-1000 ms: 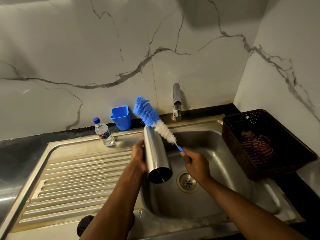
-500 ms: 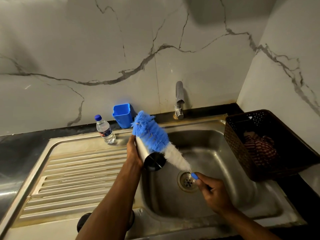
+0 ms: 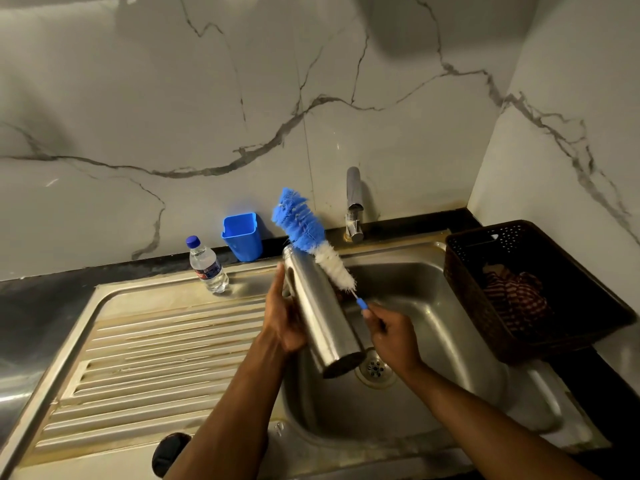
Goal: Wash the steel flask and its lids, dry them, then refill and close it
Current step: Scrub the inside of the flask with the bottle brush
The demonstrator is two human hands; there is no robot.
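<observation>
My left hand (image 3: 284, 317) grips the steel flask (image 3: 320, 313) over the sink basin (image 3: 450, 327). The flask is tilted, its base toward me and its mouth pointing away. My right hand (image 3: 393, 336) holds the thin blue handle of a bottle brush (image 3: 311, 240). The brush's blue and white bristles lie against the flask's upper side, near the mouth and outside it. A dark round object (image 3: 171, 452), possibly a lid, sits at the sink's front edge beside my left forearm.
A tap (image 3: 354, 206) stands behind the basin. A small water bottle (image 3: 207, 266) and a blue plastic cup (image 3: 243, 237) sit at the back of the ribbed drainboard (image 3: 156, 358). A dark basket (image 3: 526, 289) holding a striped cloth (image 3: 512, 299) stands to the right.
The flask tipped back so its length shows again, base toward me. The brush swung up and away, from lying across the flask's near end to resting near its mouth.
</observation>
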